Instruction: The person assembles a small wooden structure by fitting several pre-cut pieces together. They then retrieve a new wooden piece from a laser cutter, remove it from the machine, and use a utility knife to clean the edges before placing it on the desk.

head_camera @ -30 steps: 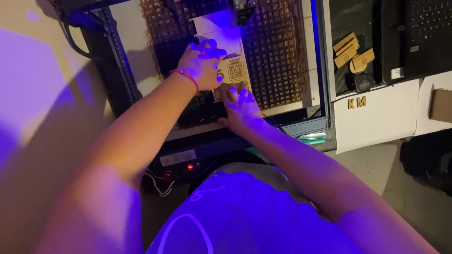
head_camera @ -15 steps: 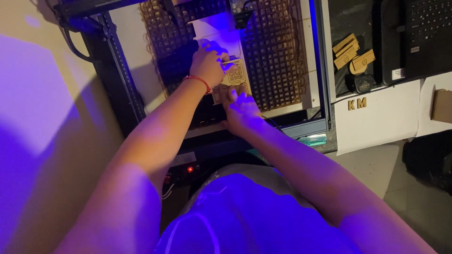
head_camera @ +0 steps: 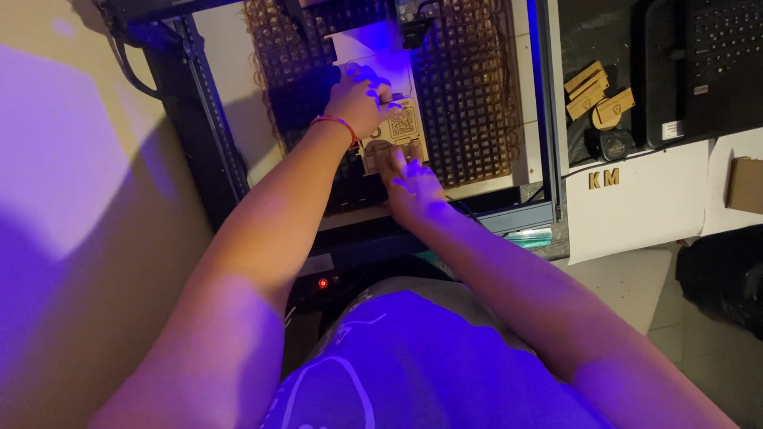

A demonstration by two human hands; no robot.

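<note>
A thin wooden sheet [head_camera: 405, 127] with engraved marks lies on the honeycomb bed [head_camera: 469, 87] of a laser cutter, under violet light. My left hand [head_camera: 362, 99], with a red band at the wrist, rests flat on the sheet's upper left part. My right hand [head_camera: 409, 179] presses its fingertips on the sheet's lower edge, fingers spread. Neither hand lifts anything. The black laser head [head_camera: 413, 20] hangs just above the sheet at the top of the view.
The cutter's blue metal frame [head_camera: 509, 218] runs along the front. To the right lie several cut wooden pieces [head_camera: 596, 99], a black laptop [head_camera: 707, 63], white paper [head_camera: 644, 206] and a cardboard box [head_camera: 747, 184]. A red indicator light [head_camera: 323, 283] glows below.
My left hand has shifted slightly up and right on the sheet. My right hand's fingers have crept up onto the sheet's lower edge.
</note>
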